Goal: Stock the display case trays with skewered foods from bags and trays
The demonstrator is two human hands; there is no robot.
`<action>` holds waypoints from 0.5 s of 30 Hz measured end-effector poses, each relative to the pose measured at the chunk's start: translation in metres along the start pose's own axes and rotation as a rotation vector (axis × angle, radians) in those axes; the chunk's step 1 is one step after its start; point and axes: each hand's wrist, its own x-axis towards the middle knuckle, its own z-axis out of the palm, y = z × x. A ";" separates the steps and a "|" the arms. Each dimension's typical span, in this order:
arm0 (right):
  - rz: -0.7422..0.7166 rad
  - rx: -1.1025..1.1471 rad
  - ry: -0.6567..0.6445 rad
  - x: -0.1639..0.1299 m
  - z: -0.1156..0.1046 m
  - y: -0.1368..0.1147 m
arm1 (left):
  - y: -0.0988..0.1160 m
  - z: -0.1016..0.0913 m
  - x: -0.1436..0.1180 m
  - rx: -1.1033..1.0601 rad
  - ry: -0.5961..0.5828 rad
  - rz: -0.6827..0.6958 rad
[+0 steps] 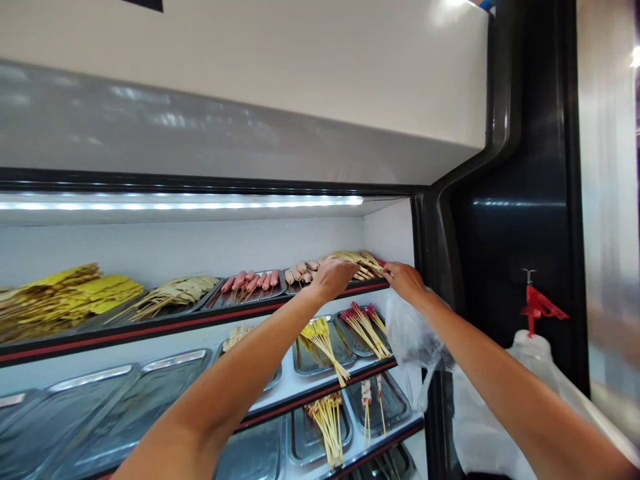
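Note:
On the top shelf of a lit display case lies a pile of skewers with pale sticks. Over its left part curls my left hand, its fingers closed at the skewers and partly hidden behind the knuckles. My right hand is closed at the right end of the pile, fingertips pinched beside the stick ends. A clear plastic bag hangs under this hand and looks held by it. Just left of my left hand, pale sausage skewers lie on a tray, partly covered by the hand.
Pink sausage skewers, flat beige skewers and yellow sheet skewers fill the top shelf. Lower shelves hold metal trays, yellow-tipped skewers and red-tipped skewers. White plastic bags hang at the right by a red tie.

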 end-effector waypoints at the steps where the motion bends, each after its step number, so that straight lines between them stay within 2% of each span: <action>1: 0.009 -0.014 -0.004 0.001 -0.001 -0.001 | 0.000 0.000 -0.010 -0.019 0.024 0.031; 3: 0.028 -0.052 -0.028 0.001 -0.005 -0.006 | 0.001 -0.001 -0.036 -0.054 0.118 0.016; 6: -0.017 -0.095 -0.012 -0.004 -0.010 -0.021 | 0.012 -0.005 -0.093 -0.098 0.216 -0.046; 8: -0.109 -0.075 -0.005 -0.006 -0.010 -0.037 | 0.023 -0.009 -0.137 -0.118 0.177 -0.053; 10: -0.162 -0.079 -0.052 -0.004 -0.006 -0.052 | 0.035 -0.012 -0.181 -0.143 0.126 -0.095; 12: -0.143 -0.140 -0.101 0.001 -0.002 -0.061 | 0.043 -0.013 -0.223 -0.180 0.086 -0.170; 15: -0.079 -0.218 -0.116 0.002 0.001 -0.062 | 0.051 -0.016 -0.283 -0.218 0.084 -0.331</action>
